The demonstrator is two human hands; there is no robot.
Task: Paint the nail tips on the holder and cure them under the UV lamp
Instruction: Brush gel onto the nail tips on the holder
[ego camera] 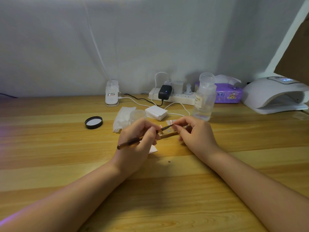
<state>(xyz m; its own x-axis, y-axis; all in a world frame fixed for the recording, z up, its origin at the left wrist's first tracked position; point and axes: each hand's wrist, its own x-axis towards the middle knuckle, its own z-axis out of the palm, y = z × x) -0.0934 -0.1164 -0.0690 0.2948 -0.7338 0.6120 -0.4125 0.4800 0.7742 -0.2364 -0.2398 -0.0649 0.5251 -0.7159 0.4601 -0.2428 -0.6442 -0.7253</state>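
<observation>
Nearest the camera, both forearms lay flat on the wooden desk (50, 134), likely braced there to keep the fine work steady. Left hand (136, 139) had fingers curled round a brown-handled nail brush (133, 141), gripped like a pen and angled up to the right, so the bristle end reached the nail tip being worked on. Right hand (194, 133) sat opposite, thumb and forefinger pinched on a nail tip (173, 126) or its post at the holder (168, 135); exactly which, too small to tell. Probably it was pinned so it wouldn't shift under the stroke. Another nail tip (160, 126) stood on the holder just beside the brush. Holder lay between the two hands, partly hidden by them.

Behind the hands: a small clear jar (138, 114) with its black lid (93, 122) off to the left, crumpled tissue (121, 118), a stack of white wipes (156, 112), all within easy reach. Clear pump bottle (204, 97) stood just behind the right hand. Farther back, power strip (173, 96) against the wall, purple tissue pack (228, 94), and the white UV lamp (274, 96) at far right, well apart from the holder, opening facing the desk, display lit. Judged: painting step in hand, curing not yet done.
</observation>
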